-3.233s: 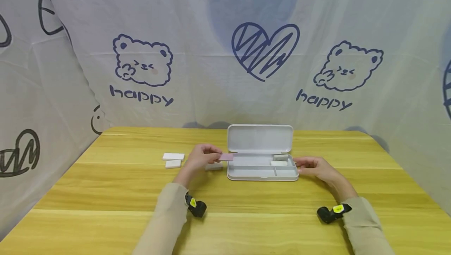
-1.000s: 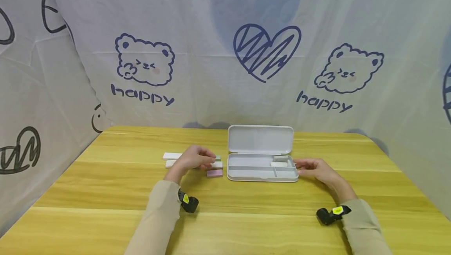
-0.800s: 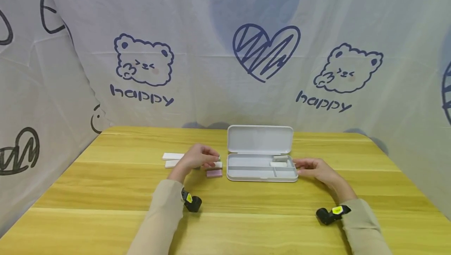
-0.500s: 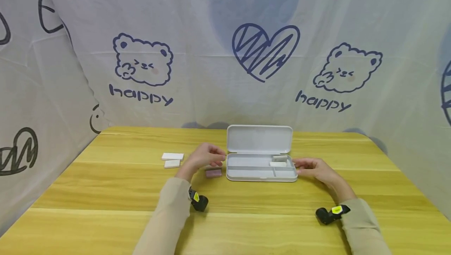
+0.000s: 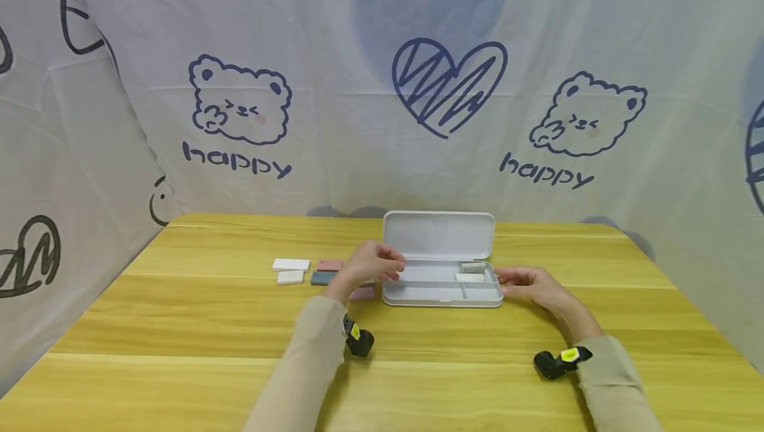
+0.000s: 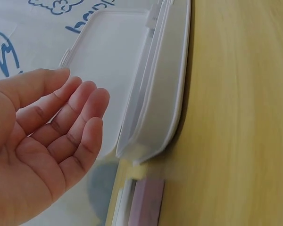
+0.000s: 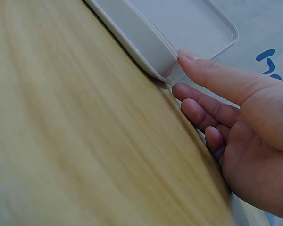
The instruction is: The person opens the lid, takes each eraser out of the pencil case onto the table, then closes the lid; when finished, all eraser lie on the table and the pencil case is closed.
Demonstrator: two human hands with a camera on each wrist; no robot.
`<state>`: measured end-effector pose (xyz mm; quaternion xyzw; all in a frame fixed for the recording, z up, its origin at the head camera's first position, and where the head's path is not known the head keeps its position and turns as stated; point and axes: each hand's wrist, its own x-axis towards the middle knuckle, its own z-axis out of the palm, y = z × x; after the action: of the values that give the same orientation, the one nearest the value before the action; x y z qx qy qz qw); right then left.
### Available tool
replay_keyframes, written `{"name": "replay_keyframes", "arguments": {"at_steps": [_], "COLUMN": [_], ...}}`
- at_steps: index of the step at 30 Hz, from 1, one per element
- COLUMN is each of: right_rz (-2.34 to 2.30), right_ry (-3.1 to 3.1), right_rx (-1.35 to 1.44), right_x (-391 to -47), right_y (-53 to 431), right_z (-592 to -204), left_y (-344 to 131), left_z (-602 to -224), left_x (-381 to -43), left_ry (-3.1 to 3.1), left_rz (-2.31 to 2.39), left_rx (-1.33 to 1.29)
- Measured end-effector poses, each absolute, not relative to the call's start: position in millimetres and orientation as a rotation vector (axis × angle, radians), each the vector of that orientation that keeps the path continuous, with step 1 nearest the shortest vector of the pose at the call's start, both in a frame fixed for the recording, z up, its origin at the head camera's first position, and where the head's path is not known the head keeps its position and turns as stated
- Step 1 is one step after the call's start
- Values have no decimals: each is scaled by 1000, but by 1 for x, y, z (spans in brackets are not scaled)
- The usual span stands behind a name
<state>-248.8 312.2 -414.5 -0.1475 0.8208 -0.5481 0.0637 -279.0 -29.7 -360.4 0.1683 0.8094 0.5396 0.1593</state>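
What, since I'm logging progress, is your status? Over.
Left hand at case, left end, nothing visibly held. Right hand at right end. Case open, blocks inside, rightward. Left hand possibly in lid's way.

Behind the wood-grained desk (image 5: 430,379) hangs a pale cloth (image 5: 340,173) printed with two bear faces (image 5: 241,101), "happy" lettering (image 5: 237,161) beneath each. Between them sits a scribbled heart (image 5: 450,87) (a soft blue heart (image 5: 430,10) rises above it).

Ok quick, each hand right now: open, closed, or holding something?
Left hand: over the case; can't tell whether it's pinching anything.
Right hand: open, touching the case's right end.
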Motion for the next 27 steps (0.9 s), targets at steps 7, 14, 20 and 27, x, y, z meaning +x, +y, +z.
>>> {"name": "replay_keyframes", "arguments": {"at_steps": [7,14,20,27], "right_rz": [-1636,-1629,-1633,-1638], "right_ry": [2487,2487,2485,2480], "right_rx": [-429,-427,-427,-431], "right_x": [-249,-249,-250,-249], "right_y": [312,312,313,312], "right_z": [-414,-413,-414,-414], "left_y": [-14,5,21,36], "left_z": [-361,-360,-360,-362], "left_x": [-280,-281,-282,-281], "left_ry": [2362,2356,2368,2381], "left_rz": [1537,1600,1606,1613], "left_rx": [512,505,552,547]}}
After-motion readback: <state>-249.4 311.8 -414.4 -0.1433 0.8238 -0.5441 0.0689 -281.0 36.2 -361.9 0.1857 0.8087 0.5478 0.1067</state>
